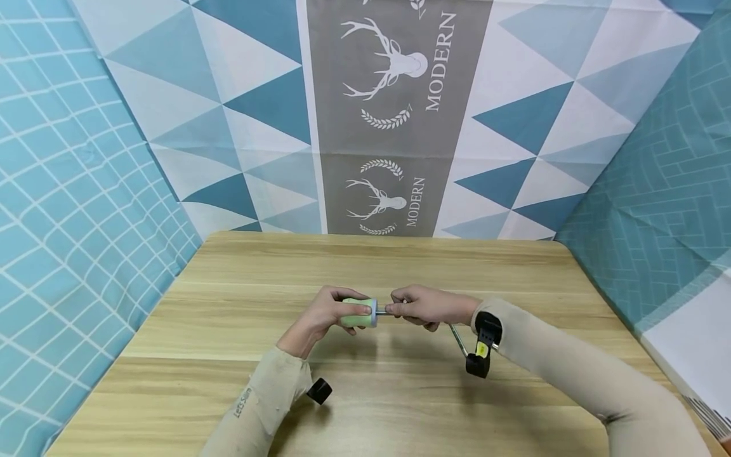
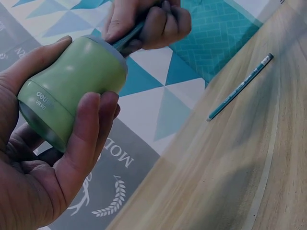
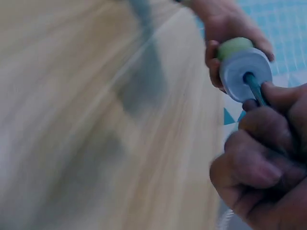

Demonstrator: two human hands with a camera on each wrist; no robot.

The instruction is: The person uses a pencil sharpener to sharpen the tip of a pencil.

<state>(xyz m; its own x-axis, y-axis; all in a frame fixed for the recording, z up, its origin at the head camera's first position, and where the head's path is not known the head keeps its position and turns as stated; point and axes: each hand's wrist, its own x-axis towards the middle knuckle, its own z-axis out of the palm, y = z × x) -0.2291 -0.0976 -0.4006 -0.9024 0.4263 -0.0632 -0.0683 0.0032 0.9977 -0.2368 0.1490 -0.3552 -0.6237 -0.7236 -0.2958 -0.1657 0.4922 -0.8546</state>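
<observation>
My left hand (image 1: pixel 327 316) grips a light green pencil sharpener (image 2: pixel 79 72), its fingers and thumb round the rounded body; "deli" is printed near the base. The sharpener lies sideways above the table, its grey round end (image 3: pixel 235 79) facing right. In that end is a dark hole, with a teal pencil (image 3: pixel 255 88) stuck into it. My right hand (image 1: pixel 425 304) pinches this pencil close to the hole, its other fingers curled in; they hide the rest of the pencil. The pencil's tip is hidden inside the sharpener.
A second teal pencil (image 2: pixel 241 86) lies on the wooden table (image 1: pixel 377 260), partly behind the right wrist's black camera (image 1: pixel 477 365) in the head view. Another black camera (image 1: pixel 320 391) hangs by the left wrist. Patterned cloth (image 1: pixel 257 114) stands behind the table and at both sides.
</observation>
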